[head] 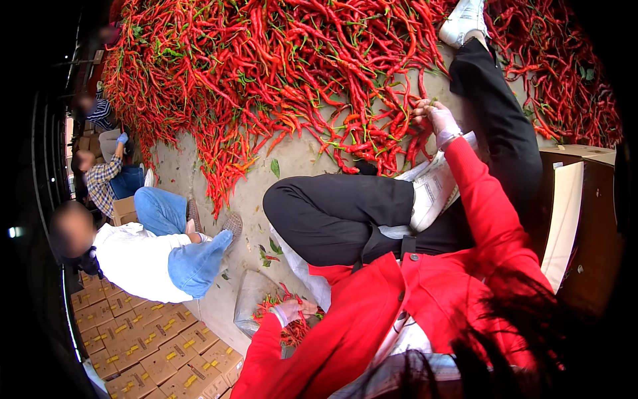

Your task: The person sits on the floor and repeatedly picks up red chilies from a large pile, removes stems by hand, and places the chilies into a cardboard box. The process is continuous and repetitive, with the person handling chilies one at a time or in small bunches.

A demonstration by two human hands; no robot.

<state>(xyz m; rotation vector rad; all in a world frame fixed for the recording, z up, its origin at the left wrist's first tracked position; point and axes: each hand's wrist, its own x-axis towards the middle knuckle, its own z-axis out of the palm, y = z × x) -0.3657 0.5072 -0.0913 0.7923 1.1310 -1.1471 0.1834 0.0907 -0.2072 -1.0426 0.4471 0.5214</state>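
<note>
My right hand (432, 118), in a pale thin glove with bare fingertips, is at the near edge of a large heap of red chili peppers (279, 65). Its fingers are curled in on a chili, with a bit of green stem showing at the fingertips. Down to the left, my left hand (294, 311), gloved the same way, rests over red chilies (295, 333) in a clear plastic bag (249, 299). Peppers show around its fingers; whether it grips any is unclear. My sleeve hides part of the bag.
An open cardboard box (573, 199) stands at my right beside my black-trousered leg (493, 109). More chilies (553, 75) lie beyond that leg. A co-worker in white (139, 259) sits at left, others behind. Closed cartons (154, 344) are stacked at lower left. Loose leaves (275, 168) dot the concrete floor.
</note>
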